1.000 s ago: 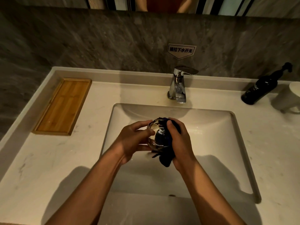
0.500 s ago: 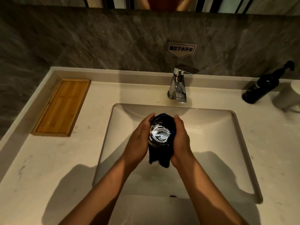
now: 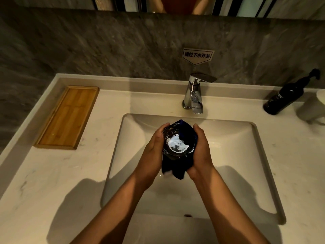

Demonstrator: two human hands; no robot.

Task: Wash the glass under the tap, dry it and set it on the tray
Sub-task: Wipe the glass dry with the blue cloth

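The glass point(image 3: 177, 141) is held above the sink point(image 3: 233, 155), just near of the tap point(image 3: 194, 95), between both hands. Its mouth faces up toward the camera and its pale base shows through the opening, so its long axis runs roughly up and down, tipped a little toward the viewer. A dark blue cloth point(image 3: 175, 170) wraps its right and far sides and hangs below it toward the near edge.

The left hand point(image 3: 152, 155) cups the left wall of the glass, its fingers point(image 3: 164, 126) held together and curved round the far side. The right hand point(image 3: 202, 152) presses the cloth against the right wall, fingers together and curled, the tips reaching the far rim. Both palms face each other with the glass clamped between them.

The wooden tray point(image 3: 67, 117) lies on the worktop point(image 3: 52, 182) at the left, well apart from the hands. A dark pump bottle point(image 3: 284, 97) stands at the far right, just beside a pale cup point(image 3: 313, 106).
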